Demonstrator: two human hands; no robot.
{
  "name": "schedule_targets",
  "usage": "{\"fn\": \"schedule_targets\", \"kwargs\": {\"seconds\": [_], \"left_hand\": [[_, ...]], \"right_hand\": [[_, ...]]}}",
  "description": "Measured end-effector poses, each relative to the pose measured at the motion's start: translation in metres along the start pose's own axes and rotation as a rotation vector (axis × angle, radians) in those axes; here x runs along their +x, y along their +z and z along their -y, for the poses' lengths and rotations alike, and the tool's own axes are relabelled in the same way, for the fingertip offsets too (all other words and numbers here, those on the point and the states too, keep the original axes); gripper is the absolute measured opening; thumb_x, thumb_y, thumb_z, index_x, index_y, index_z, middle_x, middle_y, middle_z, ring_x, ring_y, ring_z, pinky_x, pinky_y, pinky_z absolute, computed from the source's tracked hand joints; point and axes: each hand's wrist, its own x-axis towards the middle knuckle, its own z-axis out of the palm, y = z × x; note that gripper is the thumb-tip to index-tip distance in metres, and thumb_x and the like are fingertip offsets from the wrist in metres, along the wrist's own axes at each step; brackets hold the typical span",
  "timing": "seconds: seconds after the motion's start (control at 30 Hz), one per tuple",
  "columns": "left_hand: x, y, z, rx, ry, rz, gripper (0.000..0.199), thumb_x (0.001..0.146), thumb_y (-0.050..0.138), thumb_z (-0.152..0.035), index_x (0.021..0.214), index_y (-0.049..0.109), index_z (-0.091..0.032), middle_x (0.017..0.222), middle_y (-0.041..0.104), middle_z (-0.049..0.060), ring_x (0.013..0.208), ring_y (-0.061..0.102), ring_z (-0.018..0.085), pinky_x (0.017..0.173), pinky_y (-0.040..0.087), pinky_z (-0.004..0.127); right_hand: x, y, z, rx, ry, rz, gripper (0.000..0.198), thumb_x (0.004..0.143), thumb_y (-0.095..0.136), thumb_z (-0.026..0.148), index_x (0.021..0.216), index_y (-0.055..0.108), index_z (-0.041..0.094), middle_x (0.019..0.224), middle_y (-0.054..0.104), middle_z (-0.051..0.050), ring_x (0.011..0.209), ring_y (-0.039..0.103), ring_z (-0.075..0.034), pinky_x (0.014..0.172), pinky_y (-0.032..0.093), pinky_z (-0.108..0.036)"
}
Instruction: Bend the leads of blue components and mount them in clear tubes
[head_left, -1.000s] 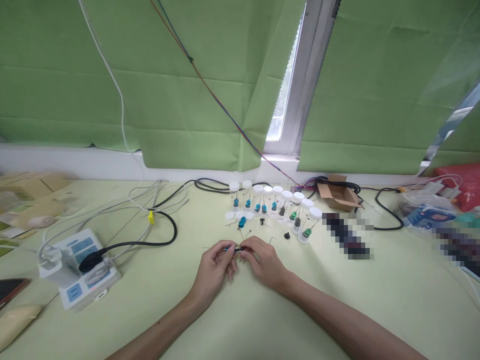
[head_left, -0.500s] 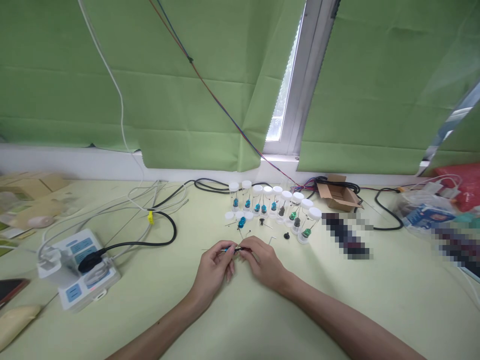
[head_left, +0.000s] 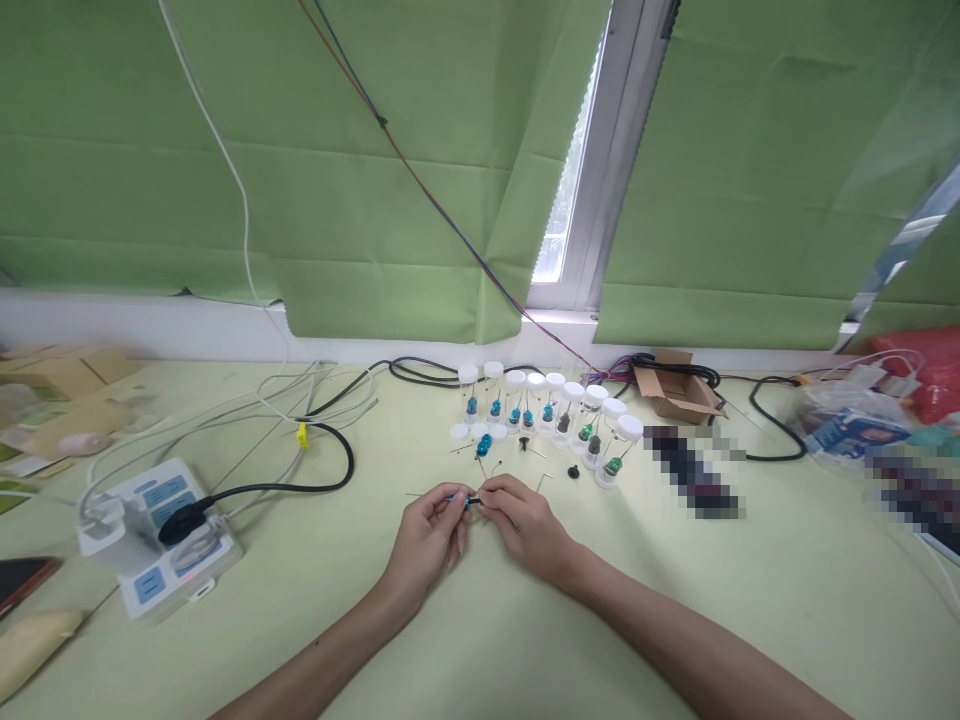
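My left hand point(head_left: 430, 536) and my right hand point(head_left: 527, 524) meet at the middle of the pale green table point(head_left: 480, 640). Between their fingertips they pinch a small thin pin with a blue and black part point(head_left: 469, 500); a thin metal shaft sticks out to the left of my left hand. Just beyond the hands stands a curved row of small clear vials with white caps point(head_left: 547, 410), holding blue, green and grey pieces. A loose blue piece point(head_left: 484, 443) and small black bits point(head_left: 574, 470) lie on the table in front of the vials.
A white power strip with a black plug point(head_left: 161, 535) sits at the left, with black and white cables point(head_left: 300, 420) running to the back. An open cardboard box point(head_left: 677, 390) stands behind the vials. Green blinds hang over the window behind; bags and clutter lie at far right.
Both hands stay together on the small pin; the fingers shifted only slightly. Nothing else moved.
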Motion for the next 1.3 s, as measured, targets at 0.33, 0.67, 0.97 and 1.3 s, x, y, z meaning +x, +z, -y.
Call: {"fn": "schedule_targets", "kwargs": {"seconds": [0.33, 0.67, 0.97, 1.3], "left_hand": [[-0.0011, -0.0001, -0.0001, 0.004, 0.000, 0.001, 0.038, 0.076, 0.065, -0.050, 0.087, 0.062, -0.014, 0.056, 0.055, -0.003, 0.036, 0.039, 0.005, 0.035, 0.029, 0.018], [0.0018, -0.0058, 0.0059, -0.002, -0.022, 0.022, 0.036, 0.081, 0.061, -0.050, 0.079, 0.060, -0.014, 0.057, 0.048, -0.005, 0.035, 0.030, 0.000, 0.034, 0.016, 0.015], [0.0003, -0.0045, 0.0040, 0.079, 0.041, 0.033, 0.034, 0.084, 0.058, -0.051, 0.082, 0.058, -0.017, 0.056, 0.047, -0.006, 0.036, 0.033, 0.002, 0.035, 0.020, 0.014], [-0.0003, -0.0005, 0.0033, 0.041, 0.064, 0.035, 0.031, 0.083, 0.060, -0.048, 0.083, 0.055, -0.018, 0.062, 0.053, -0.004, 0.036, 0.041, 0.004, 0.032, 0.026, 0.015]], "right_hand": [[0.0003, -0.0029, -0.0002, -0.049, -0.100, 0.018, 0.022, 0.094, 0.040, 0.011, 0.100, 0.060, 0.019, 0.099, 0.059, -0.011, 0.088, 0.059, -0.017, 0.075, 0.053, -0.029], [-0.0003, -0.0043, 0.0035, -0.161, -0.171, 0.076, 0.025, 0.094, 0.038, 0.008, 0.107, 0.057, 0.017, 0.101, 0.057, -0.013, 0.089, 0.059, -0.018, 0.076, 0.054, -0.029], [-0.0003, -0.0048, 0.0015, -0.158, -0.141, 0.084, 0.033, 0.093, 0.038, 0.008, 0.119, 0.054, 0.020, 0.104, 0.058, -0.012, 0.094, 0.059, -0.019, 0.079, 0.054, -0.030], [-0.0008, -0.0022, 0.0001, -0.087, -0.080, 0.029, 0.024, 0.095, 0.044, 0.014, 0.114, 0.057, 0.021, 0.103, 0.062, -0.010, 0.095, 0.061, -0.020, 0.082, 0.054, -0.033]]}}
